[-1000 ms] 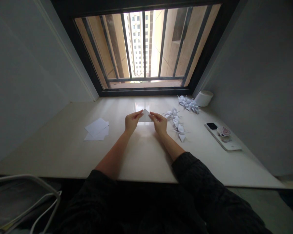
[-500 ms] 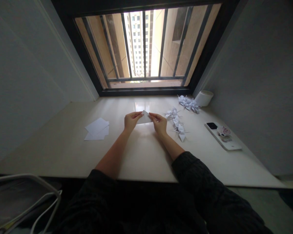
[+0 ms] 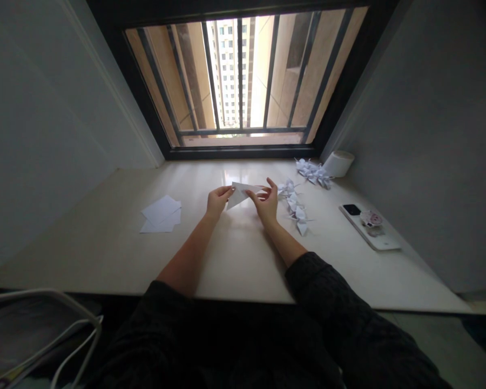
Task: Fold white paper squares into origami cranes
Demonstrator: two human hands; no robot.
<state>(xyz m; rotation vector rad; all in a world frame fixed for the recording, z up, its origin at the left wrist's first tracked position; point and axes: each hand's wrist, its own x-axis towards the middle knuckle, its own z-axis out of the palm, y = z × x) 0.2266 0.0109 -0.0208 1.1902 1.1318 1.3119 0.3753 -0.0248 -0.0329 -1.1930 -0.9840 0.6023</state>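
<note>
A small white sheet of paper (image 3: 238,195), folded into a triangle, is held between my two hands above the sill. My left hand (image 3: 218,200) pinches its left corner between thumb and fingers. On the other side my right hand (image 3: 266,203) grips the right part, thumb on the near face and the index finger raised. Just right of that hand lies a row of folded paper cranes (image 3: 295,205). More white paper cranes (image 3: 312,173) sit in a cluster farther back.
Loose white paper squares (image 3: 162,213) lie overlapped on the left of the pale windowsill (image 3: 105,243). To the right rests a white phone (image 3: 370,227) with a round grip. A white cup-like roll (image 3: 338,163) lies at the back right. White cables (image 3: 76,313) hang at lower left.
The folded paper has turned, its long edge now slanting down to the left. My right hand has shifted its grip and lifted its index finger; my left hand has barely moved.
</note>
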